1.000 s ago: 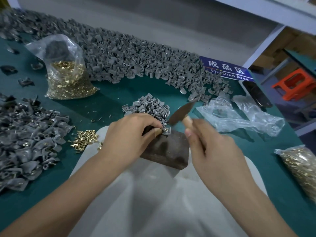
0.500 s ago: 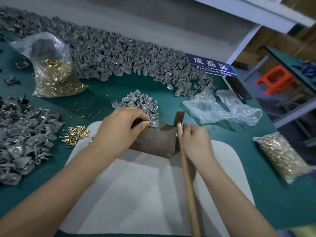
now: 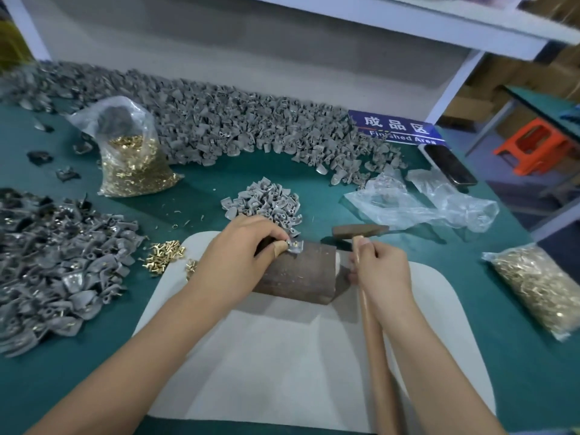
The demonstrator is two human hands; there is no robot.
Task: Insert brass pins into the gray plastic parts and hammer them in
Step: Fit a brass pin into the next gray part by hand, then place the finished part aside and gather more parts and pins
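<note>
A block [image 3: 301,271] is set on a mat [image 3: 314,356] at the surface's [image 3: 518,356] near edge. A small pile of parts [image 3: 266,202] is placed behind the block, loose pins [image 3: 164,252] to its left, and a hammer head [image 3: 359,230] to its right.

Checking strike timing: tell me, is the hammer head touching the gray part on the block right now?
No, the hammer head lies right of the gray part, apart from it, beyond the dark block.
</note>
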